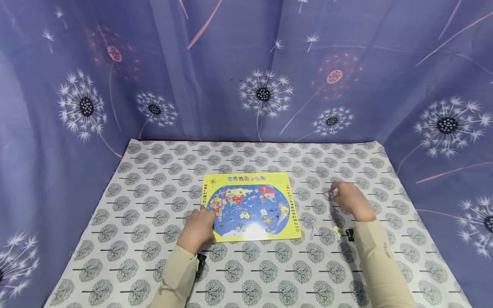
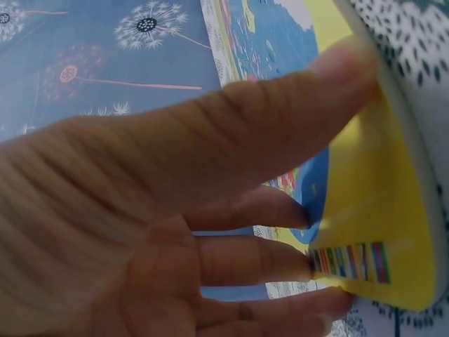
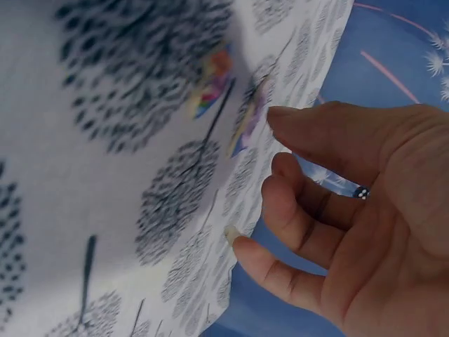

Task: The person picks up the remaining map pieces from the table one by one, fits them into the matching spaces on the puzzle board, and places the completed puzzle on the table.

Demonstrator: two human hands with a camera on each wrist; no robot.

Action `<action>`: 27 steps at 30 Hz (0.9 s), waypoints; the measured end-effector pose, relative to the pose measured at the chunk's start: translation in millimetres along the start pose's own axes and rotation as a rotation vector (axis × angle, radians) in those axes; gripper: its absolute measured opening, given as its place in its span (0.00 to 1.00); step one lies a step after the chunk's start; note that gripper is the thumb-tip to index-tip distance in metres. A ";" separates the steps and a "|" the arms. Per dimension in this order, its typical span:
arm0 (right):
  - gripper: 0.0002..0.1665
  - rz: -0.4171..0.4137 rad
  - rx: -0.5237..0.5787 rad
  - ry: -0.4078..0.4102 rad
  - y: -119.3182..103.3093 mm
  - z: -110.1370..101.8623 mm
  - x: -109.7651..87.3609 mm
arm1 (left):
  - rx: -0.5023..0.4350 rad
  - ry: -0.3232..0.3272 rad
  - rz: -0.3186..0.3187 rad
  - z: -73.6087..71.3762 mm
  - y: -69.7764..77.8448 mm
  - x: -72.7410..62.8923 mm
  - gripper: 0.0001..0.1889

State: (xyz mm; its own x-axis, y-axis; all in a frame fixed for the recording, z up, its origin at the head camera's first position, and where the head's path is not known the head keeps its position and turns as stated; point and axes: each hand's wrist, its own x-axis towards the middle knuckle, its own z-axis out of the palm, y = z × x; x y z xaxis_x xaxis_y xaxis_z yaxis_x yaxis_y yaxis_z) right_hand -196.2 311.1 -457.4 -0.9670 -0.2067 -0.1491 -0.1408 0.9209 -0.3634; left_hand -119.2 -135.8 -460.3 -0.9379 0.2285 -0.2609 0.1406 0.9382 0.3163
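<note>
A yellow-bordered world map puzzle board point(image 1: 250, 237) with a blue ocean area lies flat on the patterned cloth. My left hand point(image 1: 197, 229) rests on its lower left corner. In the left wrist view the thumb point(image 2: 344, 67) lies along the bottom margin, the other fingers spread at the left edge. Right of the board, my right hand point(image 1: 350, 199) is low over the cloth, fingertips right at a small purplish puzzle piece point(image 1: 331, 194). In the right wrist view a gap shows between its thumb and loosely bent fingers, with a purple-and-yellow piece point(image 3: 249, 126) just beyond the thumb tip.
Between the board and my right forearm lie a pink piece point(image 1: 313, 229), a pale yellow piece point(image 1: 337, 232) and a small green piece point(image 1: 306, 208). A white tree-print cloth point(image 1: 154, 261) covers the table. Blue dandelion-print curtains point(image 1: 215, 85) hang behind and at both sides.
</note>
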 end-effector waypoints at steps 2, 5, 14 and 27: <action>0.13 0.013 -0.002 -0.009 1.7 0.8 0.1 | 0.001 0.002 -0.001 0.1 0.1 -0.1 0.28; 0.10 0.021 -0.006 -0.014 2.5 2.8 1.1 | 0.000 0.010 0.001 0.6 -0.7 -0.3 0.27; 0.15 0.100 0.017 -0.011 7.1 7.6 -0.5 | -0.007 0.013 0.013 0.6 -0.2 1.9 0.27; 0.13 0.098 -0.034 0.014 6.0 12.0 -1.4 | 0.003 0.020 0.015 1.7 -0.2 1.9 0.27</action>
State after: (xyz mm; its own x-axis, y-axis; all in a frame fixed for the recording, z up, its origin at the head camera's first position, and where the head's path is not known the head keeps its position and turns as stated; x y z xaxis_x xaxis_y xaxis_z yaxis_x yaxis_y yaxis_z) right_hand -193.1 312.9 -470.4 -0.9794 -0.1109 -0.1689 -0.0527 0.9472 -0.3162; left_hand -120.5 -135.1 -462.4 -0.9418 0.2371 -0.2383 0.1553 0.9355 0.3173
